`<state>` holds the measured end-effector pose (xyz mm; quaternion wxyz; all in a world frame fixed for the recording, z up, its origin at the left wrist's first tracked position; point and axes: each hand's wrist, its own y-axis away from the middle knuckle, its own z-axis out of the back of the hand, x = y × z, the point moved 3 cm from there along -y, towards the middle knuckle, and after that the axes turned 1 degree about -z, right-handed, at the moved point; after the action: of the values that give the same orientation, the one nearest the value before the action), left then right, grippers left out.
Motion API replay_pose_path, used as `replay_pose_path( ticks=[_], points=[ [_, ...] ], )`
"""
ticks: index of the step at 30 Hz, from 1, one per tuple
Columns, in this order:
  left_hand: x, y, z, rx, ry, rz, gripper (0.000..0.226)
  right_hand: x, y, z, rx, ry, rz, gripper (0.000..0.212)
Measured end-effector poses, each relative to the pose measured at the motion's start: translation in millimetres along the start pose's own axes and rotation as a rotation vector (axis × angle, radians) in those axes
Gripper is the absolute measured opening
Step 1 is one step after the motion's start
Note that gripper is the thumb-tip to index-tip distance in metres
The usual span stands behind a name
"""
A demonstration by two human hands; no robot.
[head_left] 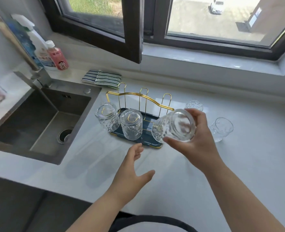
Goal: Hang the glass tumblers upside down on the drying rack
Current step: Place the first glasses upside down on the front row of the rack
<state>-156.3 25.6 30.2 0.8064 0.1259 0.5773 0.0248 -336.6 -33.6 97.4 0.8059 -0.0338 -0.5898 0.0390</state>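
Note:
A gold wire drying rack [142,95] with a dark blue tray stands on the white counter. Two glass tumblers hang upside down on its front prongs, one at the left [107,116] and one beside it [131,126]. My right hand [199,139] grips a third tumbler [175,125], tilted base toward me, over the rack's front right corner. My left hand [132,171] hovers open above the counter in front of the tray. Two more tumblers stand right of the rack, one at the back [194,105] and one nearer [221,128].
A steel sink [38,121] with a tap lies to the left. Behind it stand a spray bottle [31,42] and a pink bottle [57,56]. Folded striped cloths [102,78] lie behind the rack, under an opened window sash [131,30].

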Motion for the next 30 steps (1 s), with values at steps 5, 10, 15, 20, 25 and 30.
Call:
replay_pose_path(
  ticks=[5,10,15,20,25,30],
  points=[
    [6.3,-2.3,0.2,-0.012,-0.037,0.002,0.056,-16.0,-20.6,-25.9,0.036,0.243,-0.004,0.08],
    [6.7,-4.8,0.9,-0.009,-0.013,0.029,0.056,-43.6,-27.9,-40.7,0.04,0.29,-0.102,0.082],
    [8.4,-7.0,-3.1,-0.005,-0.005,0.059,0.056,-57.6,-28.9,-42.7,0.042,0.278,-0.144,0.083],
    [9.9,-7.9,-9.6,0.002,-0.009,0.059,0.052,-60.2,-30.4,-43.6,0.059,0.264,-0.155,0.084],
    [10.5,-9.3,-16.4,0.008,-0.019,0.062,0.052,-61.1,-31.1,-43.9,0.094,0.254,-0.148,0.085],
    [11.0,-9.4,-23.8,0.036,-0.043,0.058,0.051,-63.2,-30.0,-41.2,0.139,0.229,-0.153,0.094]
  ],
)
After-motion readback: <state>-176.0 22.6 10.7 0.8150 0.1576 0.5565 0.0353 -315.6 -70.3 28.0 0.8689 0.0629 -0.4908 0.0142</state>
